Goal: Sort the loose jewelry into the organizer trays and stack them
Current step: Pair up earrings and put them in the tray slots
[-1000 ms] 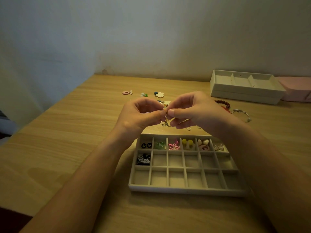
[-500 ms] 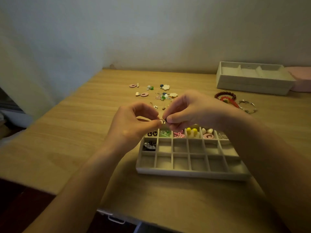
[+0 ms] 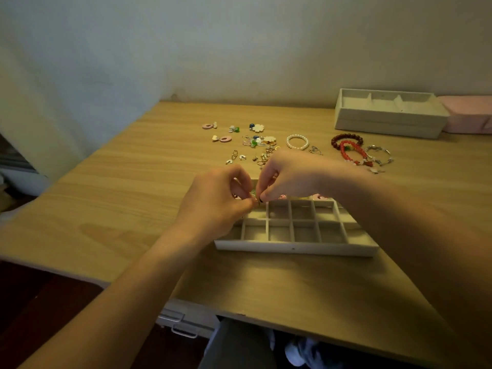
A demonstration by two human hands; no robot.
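A white gridded organizer tray [image 3: 295,247] lies on the wooden table in front of me. Above its far left corner, my left hand [image 3: 217,202] and my right hand [image 3: 287,175] pinch a small earring [image 3: 258,200] between their fingertips. My hands hide the tray's back row, where a few pink pieces peek out. Loose earrings [image 3: 241,141] lie scattered beyond the hands. A pearl bracelet [image 3: 297,141], a dark red bead bracelet [image 3: 346,139], a bright red one [image 3: 351,153] and a silver one [image 3: 379,155] lie to the right.
Two stacked white trays [image 3: 386,121] stand at the back right beside a pink box [image 3: 468,115]. The wall runs along the table's far edge. A drawer handle [image 3: 183,332] shows below the table's front edge.
Both hands have dropped lower over the tray's far left corner, still pinching the small earring. The camera has pulled back, showing more of the table and the bracelets.
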